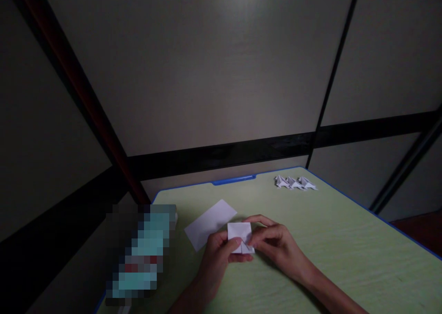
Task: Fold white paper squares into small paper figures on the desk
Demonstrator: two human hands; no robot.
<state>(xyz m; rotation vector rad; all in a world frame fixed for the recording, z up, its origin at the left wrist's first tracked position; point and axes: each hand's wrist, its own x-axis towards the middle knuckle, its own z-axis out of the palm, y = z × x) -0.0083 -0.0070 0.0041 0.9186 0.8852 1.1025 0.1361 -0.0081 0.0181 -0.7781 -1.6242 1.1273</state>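
Observation:
Between my two hands is a small folded piece of white paper (239, 230), roughly square, with creased flaps along its lower half. My left hand (221, 252) grips it from the left, the thumb pressed on the front and the fingers behind and below. On the right side, my right hand (274, 240) pinches the paper's lower right corner with thumb and finger, while another finger reaches along the top edge. Just beyond my left hand a flat white paper rectangle (210, 223) lies on the table.
Several small folded white paper figures (293, 183) sit in a row at the far right of the pale green table (331, 226), which has a blue rim. A pixelated, blurred object (147, 249) stands at the left edge. Behind the table are large panels (221, 74) with a black band.

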